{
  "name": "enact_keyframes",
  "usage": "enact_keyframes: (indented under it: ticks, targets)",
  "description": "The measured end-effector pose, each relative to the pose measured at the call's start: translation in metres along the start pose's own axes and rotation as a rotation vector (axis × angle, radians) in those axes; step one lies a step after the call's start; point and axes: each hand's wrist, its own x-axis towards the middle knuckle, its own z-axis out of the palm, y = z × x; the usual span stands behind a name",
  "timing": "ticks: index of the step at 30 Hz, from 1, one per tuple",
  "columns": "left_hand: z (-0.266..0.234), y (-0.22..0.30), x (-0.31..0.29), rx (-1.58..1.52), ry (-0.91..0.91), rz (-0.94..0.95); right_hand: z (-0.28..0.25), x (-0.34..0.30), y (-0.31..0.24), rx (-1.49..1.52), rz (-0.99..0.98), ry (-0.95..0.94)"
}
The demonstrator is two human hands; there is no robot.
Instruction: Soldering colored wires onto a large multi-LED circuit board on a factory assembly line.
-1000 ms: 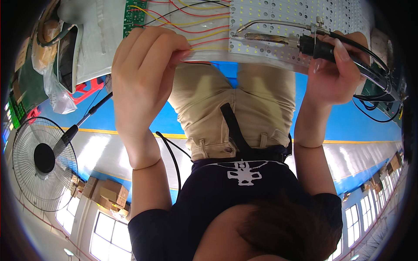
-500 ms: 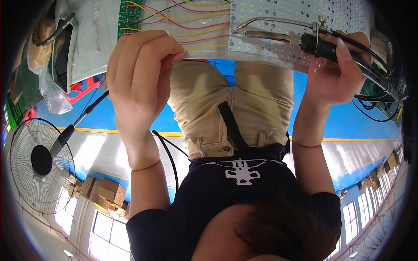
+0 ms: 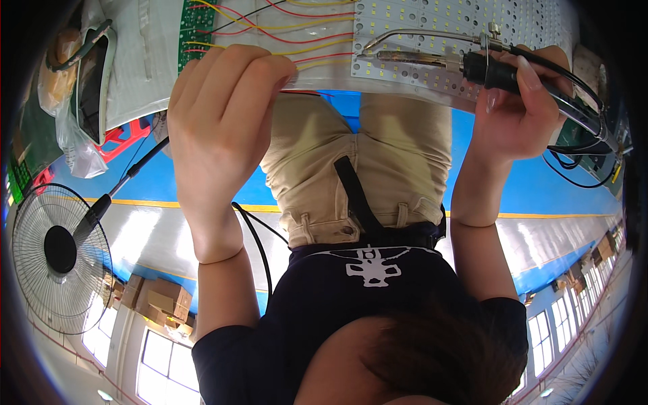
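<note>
Thumb and fingers of my left hand (image 3: 226, 111) are closed in a pinch on a yellow wire (image 3: 324, 65), at the near edge of the work surface. That wire reaches right to the left edge of a white LED board (image 3: 432, 20). Several red, yellow and black wires run between this board and a green circuit board (image 3: 191, 30) on the left. My right hand (image 3: 520, 111) is wrapped round the black handle of a soldering iron (image 3: 425, 59) with a thin curved metal feed tube (image 3: 418, 31) clamped above it. The iron's tip points left, over the LED board's left edge near the wire ends.
A black cable (image 3: 574, 77) trails from the iron at the right. On the left lie a dark-screened device (image 3: 93, 88) and a clear plastic bag (image 3: 77, 145). A standing fan (image 3: 61, 250) and a red stool (image 3: 125, 140) are beyond the table edge.
My left hand has shifted slightly right, its fingertips moving up along the yellow wire. The iron stays in my right hand, its tip near the board's left edge. The whole view has drifted slightly.
</note>
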Motion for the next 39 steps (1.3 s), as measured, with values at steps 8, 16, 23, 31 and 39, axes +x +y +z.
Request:
enact_keyframes:
  ticks: [8, 16, 23, 31, 39]
  targets:
    - [-0.003, 0.006, -0.001, 0.045, -0.013, -0.01, 0.001, -0.002, 0.004, -0.47, -0.325, -0.014]
    - [-0.002, 0.009, 0.0, 0.08, -0.035, -0.021, 0.001, 0.0, 0.008, -0.28, -0.317, -0.014]
    - [-0.006, 0.012, 0.002, 0.041, -0.01, -0.06, 0.005, 0.004, 0.004, -0.614, -0.499, -0.048]
    - [-0.001, 0.007, -0.002, 0.078, 0.014, -0.008, 0.007, 0.002, 0.004, -0.372, -0.383, -0.038]
    - [0.001, 0.007, -0.001, 0.13, 0.001, 0.029, 0.004, 0.005, 0.002, -0.116, -0.202, -0.082]
